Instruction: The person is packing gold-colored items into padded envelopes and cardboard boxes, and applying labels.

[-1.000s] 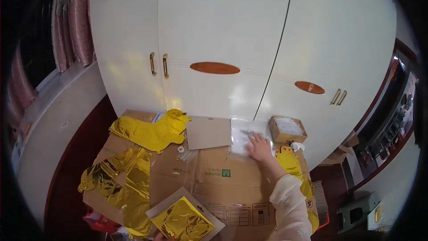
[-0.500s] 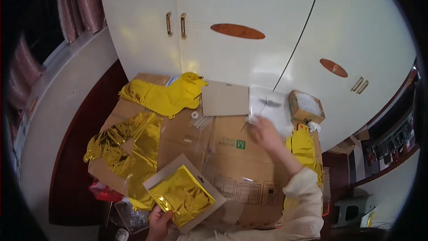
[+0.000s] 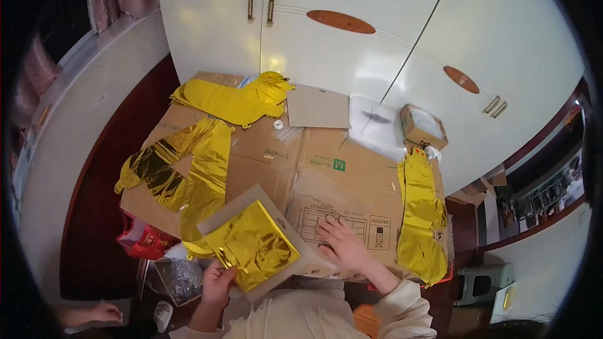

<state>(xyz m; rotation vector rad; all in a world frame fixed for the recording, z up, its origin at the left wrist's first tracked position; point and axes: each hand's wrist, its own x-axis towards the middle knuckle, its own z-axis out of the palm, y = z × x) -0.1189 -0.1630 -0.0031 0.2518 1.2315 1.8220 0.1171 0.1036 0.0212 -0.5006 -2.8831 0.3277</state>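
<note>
At the lower middle of the frame, a cream top (image 3: 295,317) shows soft, gathered folds across its front. Its right sleeve (image 3: 402,309), loose and rumpled, ends partway along the forearm (image 3: 381,277); right hand (image 3: 344,243) and left hand (image 3: 217,284) are bare.

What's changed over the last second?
The right hand has left the clear plastic pile and come back toward the person, down over the cardboard, where what looks like a clear sleeve now lies by its fingers. Another person's hand has appeared at lower left. The left hand still grips the card with folded gold foil; the gold foil shape at the back stayed put.
</note>
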